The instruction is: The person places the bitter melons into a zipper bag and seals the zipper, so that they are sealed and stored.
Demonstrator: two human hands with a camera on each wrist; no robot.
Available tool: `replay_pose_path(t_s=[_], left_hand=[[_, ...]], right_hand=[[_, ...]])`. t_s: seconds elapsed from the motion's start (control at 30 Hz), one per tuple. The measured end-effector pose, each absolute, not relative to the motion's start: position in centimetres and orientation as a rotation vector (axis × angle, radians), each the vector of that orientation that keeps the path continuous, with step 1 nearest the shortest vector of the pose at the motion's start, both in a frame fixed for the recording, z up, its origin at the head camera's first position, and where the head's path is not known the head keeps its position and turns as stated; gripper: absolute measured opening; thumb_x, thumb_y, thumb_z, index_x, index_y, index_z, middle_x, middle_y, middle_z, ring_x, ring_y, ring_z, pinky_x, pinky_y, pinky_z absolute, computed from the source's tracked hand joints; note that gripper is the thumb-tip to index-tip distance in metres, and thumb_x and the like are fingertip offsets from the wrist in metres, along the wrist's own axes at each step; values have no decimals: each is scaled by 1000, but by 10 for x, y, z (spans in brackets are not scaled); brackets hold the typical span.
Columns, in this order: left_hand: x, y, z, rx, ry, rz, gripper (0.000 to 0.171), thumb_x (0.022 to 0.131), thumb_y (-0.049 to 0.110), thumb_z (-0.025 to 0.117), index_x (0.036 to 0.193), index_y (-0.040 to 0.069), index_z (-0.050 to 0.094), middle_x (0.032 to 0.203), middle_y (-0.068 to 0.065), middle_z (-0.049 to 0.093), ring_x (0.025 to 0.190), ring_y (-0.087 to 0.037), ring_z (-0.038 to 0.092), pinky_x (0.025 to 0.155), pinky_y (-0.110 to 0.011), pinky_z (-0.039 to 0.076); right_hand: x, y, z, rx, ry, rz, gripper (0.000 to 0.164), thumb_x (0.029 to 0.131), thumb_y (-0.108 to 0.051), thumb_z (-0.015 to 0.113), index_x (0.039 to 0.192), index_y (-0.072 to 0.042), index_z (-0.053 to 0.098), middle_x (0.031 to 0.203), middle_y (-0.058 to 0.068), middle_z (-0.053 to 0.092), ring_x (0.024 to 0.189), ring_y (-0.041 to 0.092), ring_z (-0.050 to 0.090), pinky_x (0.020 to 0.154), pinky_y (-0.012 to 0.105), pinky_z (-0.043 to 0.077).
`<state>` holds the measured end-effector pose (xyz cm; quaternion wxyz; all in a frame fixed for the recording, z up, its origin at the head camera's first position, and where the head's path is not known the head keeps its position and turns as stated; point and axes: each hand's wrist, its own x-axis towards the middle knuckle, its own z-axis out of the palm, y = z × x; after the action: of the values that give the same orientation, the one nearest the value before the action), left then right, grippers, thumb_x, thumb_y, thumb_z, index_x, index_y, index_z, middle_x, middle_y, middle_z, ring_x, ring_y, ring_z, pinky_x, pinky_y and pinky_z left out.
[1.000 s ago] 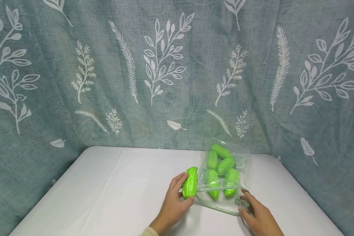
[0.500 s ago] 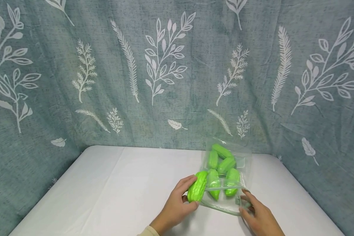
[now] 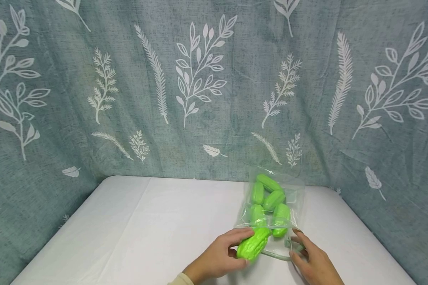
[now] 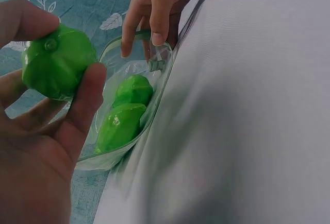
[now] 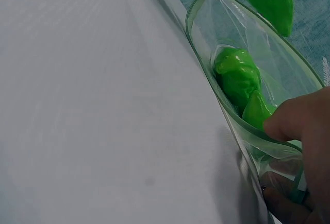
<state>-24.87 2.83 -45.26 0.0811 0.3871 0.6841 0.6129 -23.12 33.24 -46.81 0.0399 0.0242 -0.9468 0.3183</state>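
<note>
My left hand (image 3: 217,255) holds a bright green, bumpy bitter melon (image 3: 253,244) between thumb and fingers. The melon hangs over the mouth of a clear zip bag (image 3: 295,202), its tip pointing toward the bag. In the left wrist view, the stem end of the melon (image 4: 59,62) faces the camera, apart from the bag's rim. At the bag's right corner, my right hand (image 3: 315,261) pinches the green-edged opening near the slider and the mouth gapes. Several green vegetable-shaped pieces lie inside; two of these green pieces (image 5: 240,77) show through the opening in the right wrist view.
The bag lies on a white-covered table (image 3: 157,229), toward its right side. A blue-green curtain (image 3: 214,99) with white leaf prints hangs behind the table and along both sides.
My left hand has moved right and toward me with the bitter melon, tilting it from upright to slanted, in front of the bag's mouth. The right hand has stayed at the bag's corner.
</note>
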Motion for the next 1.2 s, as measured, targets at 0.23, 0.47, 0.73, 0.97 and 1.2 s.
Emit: replay_pose_path(t_s=[0.23,0.47,0.73,0.97,1.2], left_hand=[[-246,29,-454,1127,2147,1656,65,85,14,76,146,10,53,150,-1,45,122,-5,52,79,-22,55],[-243,35,-456,1102,2260,1504,68,84,15,76,147,12,52,152,-2,41,123,-3,48,79,-17,52],[-244,39,-459,1147,2392,1398,67,83,17,78,145,11,54,149,-3,44,122,-4,48,81,-14,50],[-244,43,-461,1186,2538,1277,67,84,25,79,145,11,55,147,-6,46,127,-11,47,88,-17,47],[-242,43,-463,1190,2644,1218,67,84,28,79,144,9,55,146,-8,47,130,-16,47,100,-25,45]], right_hand=[[-232,332,-468,77,-2906,975,72,97,-37,66,153,-4,36,136,20,58,110,31,64,89,46,54],[-232,332,-470,83,-2901,1000,73,97,-39,66,153,-5,35,136,20,58,114,33,63,89,44,54],[-233,334,-469,83,-2907,1017,73,97,-39,66,153,-5,35,137,20,58,117,33,61,89,44,54],[-233,334,-469,76,-2914,1012,74,97,-41,65,154,-5,34,138,20,57,119,34,60,91,44,53],[-231,334,-470,100,-2901,1005,74,97,-42,64,154,-6,34,137,19,57,120,34,59,91,44,53]])
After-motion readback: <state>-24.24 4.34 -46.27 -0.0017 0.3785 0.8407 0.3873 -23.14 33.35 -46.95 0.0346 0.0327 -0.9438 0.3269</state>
